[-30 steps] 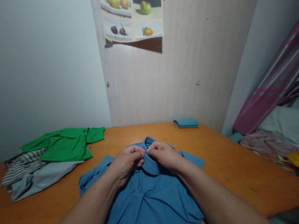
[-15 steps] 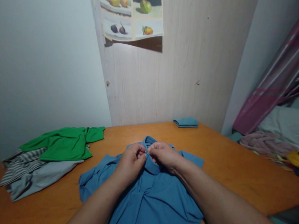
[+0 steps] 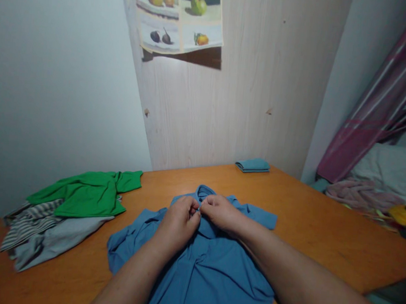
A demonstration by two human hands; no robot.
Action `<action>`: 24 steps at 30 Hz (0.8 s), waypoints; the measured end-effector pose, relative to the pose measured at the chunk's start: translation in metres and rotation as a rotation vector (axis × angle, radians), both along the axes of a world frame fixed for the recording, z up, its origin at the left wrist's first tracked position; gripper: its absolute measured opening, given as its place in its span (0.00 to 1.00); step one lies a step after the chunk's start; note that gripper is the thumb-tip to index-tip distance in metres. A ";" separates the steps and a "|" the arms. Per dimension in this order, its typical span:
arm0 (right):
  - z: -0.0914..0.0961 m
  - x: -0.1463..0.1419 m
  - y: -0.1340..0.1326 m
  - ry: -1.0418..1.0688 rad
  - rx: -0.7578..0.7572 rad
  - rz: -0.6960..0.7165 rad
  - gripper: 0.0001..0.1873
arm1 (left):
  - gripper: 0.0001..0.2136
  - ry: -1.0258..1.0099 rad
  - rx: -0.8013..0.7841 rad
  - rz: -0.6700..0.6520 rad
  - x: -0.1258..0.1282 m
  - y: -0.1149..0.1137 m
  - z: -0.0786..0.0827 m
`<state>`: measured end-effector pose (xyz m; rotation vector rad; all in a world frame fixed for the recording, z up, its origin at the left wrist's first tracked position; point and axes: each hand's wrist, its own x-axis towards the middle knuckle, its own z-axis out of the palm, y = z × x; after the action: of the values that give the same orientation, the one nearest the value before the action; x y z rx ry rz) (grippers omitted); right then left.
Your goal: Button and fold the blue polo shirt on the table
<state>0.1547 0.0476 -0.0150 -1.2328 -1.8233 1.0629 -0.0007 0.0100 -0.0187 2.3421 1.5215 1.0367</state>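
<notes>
A blue collared shirt (image 3: 212,268) lies spread on the orange-brown table, its collar toward the wall and its body toward me. My left hand (image 3: 180,220) is closed in a pinch on the shirt's front just below the collar. Right beside it, my right hand (image 3: 221,212) pinches the cloth from the other side of the opening. The fingertips of both hands nearly meet there. Whatever small part lies between them, such as a button, is hidden by the fingers.
To the left lies a loose pile with a green shirt (image 3: 92,193) over striped and grey clothes (image 3: 61,239). A folded blue-green cloth (image 3: 253,165) rests at the table's (image 3: 321,243) back edge by the wall. Beyond the right edge are a pink curtain (image 3: 358,112) and bedding (image 3: 392,170).
Both hands stay at the collar opening. The right fingers have shifted slightly, and the collar flap that stood out below them now lies more hidden under the hand.
</notes>
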 end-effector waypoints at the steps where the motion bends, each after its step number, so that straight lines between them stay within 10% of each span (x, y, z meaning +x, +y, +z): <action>1: 0.001 0.000 0.000 0.006 -0.009 0.016 0.11 | 0.04 -0.002 0.000 -0.009 0.000 0.000 0.001; 24: -0.004 0.012 0.004 0.131 -0.167 0.249 0.08 | 0.04 0.201 0.032 -0.065 -0.005 -0.007 0.011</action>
<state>0.1662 0.0515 -0.0192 -1.0199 -1.8492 1.4247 -0.0061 0.0031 -0.0076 2.5669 1.4923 0.8382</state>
